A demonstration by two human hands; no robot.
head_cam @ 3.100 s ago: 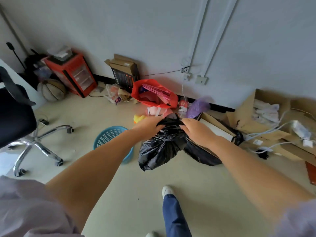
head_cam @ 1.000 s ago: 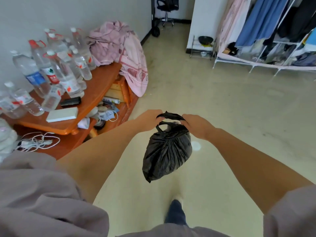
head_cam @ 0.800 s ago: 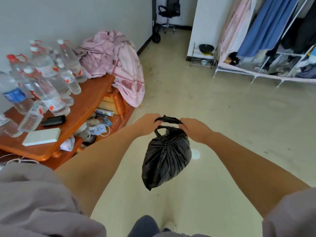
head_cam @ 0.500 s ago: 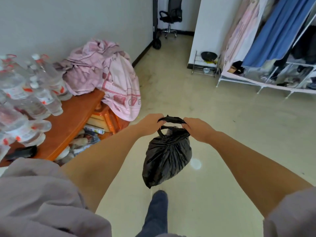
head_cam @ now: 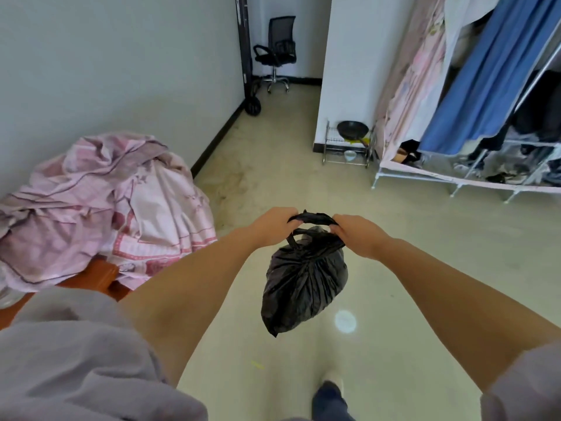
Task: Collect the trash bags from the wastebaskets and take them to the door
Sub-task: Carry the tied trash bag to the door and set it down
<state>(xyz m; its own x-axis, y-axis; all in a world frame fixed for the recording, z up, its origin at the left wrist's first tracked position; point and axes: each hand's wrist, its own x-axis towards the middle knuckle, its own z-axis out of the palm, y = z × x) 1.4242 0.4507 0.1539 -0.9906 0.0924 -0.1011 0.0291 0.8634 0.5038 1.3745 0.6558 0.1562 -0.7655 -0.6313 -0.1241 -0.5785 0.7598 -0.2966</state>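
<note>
A full black trash bag (head_cam: 303, 284) hangs in the air in front of me, well above the floor. My left hand (head_cam: 274, 224) grips the left end of its twisted top handles. My right hand (head_cam: 358, 235) grips the right end, so the handles stretch between both fists. The bag's body sags below them, gathered and knotted at the neck. No wastebasket is in view. A dark door frame (head_cam: 244, 41) stands open at the far end of the room.
A pink blanket (head_cam: 100, 202) is heaped over an orange wooden table (head_cam: 100, 273) on my left. A clothes rack (head_cam: 473, 117) with hanging garments lines the right side. A small wire shelf with a black pan (head_cam: 349, 138) stands by a white wall. An office chair (head_cam: 276, 53) is beyond the doorway.
I have carried the bag away from the wastebasket corner and walked forward past the table of bottles, which has dropped out of view. Both hands keep the same grip on the handles.
</note>
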